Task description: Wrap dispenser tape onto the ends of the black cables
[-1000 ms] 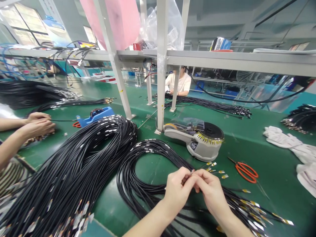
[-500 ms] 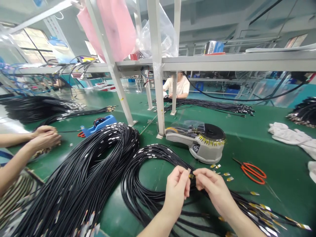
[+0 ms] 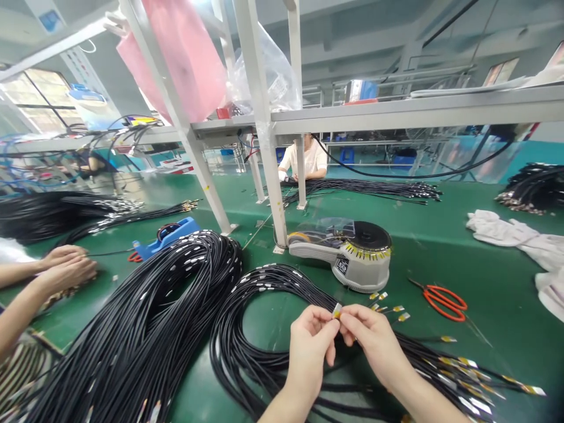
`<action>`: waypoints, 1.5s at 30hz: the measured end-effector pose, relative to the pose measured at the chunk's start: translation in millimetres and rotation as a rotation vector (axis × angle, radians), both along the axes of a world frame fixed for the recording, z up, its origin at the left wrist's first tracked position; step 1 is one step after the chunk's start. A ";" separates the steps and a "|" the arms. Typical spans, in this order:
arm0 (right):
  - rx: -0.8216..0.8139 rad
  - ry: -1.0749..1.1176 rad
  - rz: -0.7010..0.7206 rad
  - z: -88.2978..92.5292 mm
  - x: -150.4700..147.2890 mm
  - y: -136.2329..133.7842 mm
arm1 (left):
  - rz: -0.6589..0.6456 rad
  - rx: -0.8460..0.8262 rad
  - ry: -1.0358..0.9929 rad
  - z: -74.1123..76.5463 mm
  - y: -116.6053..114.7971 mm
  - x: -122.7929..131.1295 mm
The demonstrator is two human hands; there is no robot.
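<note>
My left hand (image 3: 308,346) and my right hand (image 3: 374,338) meet fingertip to fingertip above a coil of black cables (image 3: 264,279). Pinched between them is a cable end (image 3: 337,310) with a small silver tip and a bit of yellow tape. The fingers of both hands are closed on it, and they hide most of the cable's run. More taped cable ends (image 3: 467,367) fan out on the green table to the right of my right forearm. Just beyond my hands stands a grey round tape dispenser (image 3: 363,264) with yellow strips around its rim.
Orange-handled scissors (image 3: 445,302) lie right of the dispenser, with white gloves (image 3: 506,229) farther off. A larger black cable bundle (image 3: 145,317) and a blue tape holder (image 3: 170,238) are on the left. A co-worker's hands (image 3: 70,270) work at far left. Shelf posts (image 3: 264,147) rise mid-table.
My fingertips have come closer together, and the yellow tape now sits at the cable end between them. The whole view has shifted slightly, with most things appearing farther left.
</note>
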State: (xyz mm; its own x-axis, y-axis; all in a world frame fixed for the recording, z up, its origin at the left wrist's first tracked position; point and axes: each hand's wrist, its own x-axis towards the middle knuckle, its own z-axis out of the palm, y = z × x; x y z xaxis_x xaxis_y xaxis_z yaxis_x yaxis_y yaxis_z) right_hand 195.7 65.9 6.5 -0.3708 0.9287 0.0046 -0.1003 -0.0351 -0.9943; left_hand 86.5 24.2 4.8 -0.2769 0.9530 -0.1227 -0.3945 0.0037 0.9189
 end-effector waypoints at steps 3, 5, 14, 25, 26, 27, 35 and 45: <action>0.013 0.003 -0.037 -0.5 -1.8 -1.1 | -0.055 0.000 -0.085 1.5 -1.1 0.1; 0.016 0.004 -0.062 -0.9 -2.7 -2.1 | -0.081 0.000 -0.145 1.3 -1.9 0.6; 0.031 -0.002 -0.029 -1.4 1.9 -0.1 | -0.200 0.012 -0.217 -4.0 -1.1 -0.3; 0.119 0.099 0.202 4.5 15.6 7.3 | -0.527 0.028 -0.304 -1.3 -3.3 -4.1; 0.153 0.092 0.212 6.7 16.8 7.4 | -0.549 0.021 -0.307 -0.5 -3.7 -4.1; 0.178 0.078 0.217 8.7 17.8 7.5 | -0.560 0.014 -0.307 0.2 -3.8 -4.2; 0.159 -0.087 0.140 5.7 17.6 13.4 | -0.428 -0.044 -0.071 -3.9 0.5 -6.7; -0.034 -0.066 0.214 0.0 23.2 21.3 | -0.499 -0.099 -0.283 -12.0 8.5 -13.6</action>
State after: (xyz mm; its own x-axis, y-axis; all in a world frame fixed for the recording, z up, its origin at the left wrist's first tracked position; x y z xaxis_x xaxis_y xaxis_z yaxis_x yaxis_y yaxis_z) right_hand 218.9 87.1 6.5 -0.5578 0.8281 -0.0563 -0.0213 -0.0820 -0.9964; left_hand 72.9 32.7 -7.2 0.2592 0.9401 -0.2214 -0.5535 0.3324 0.7636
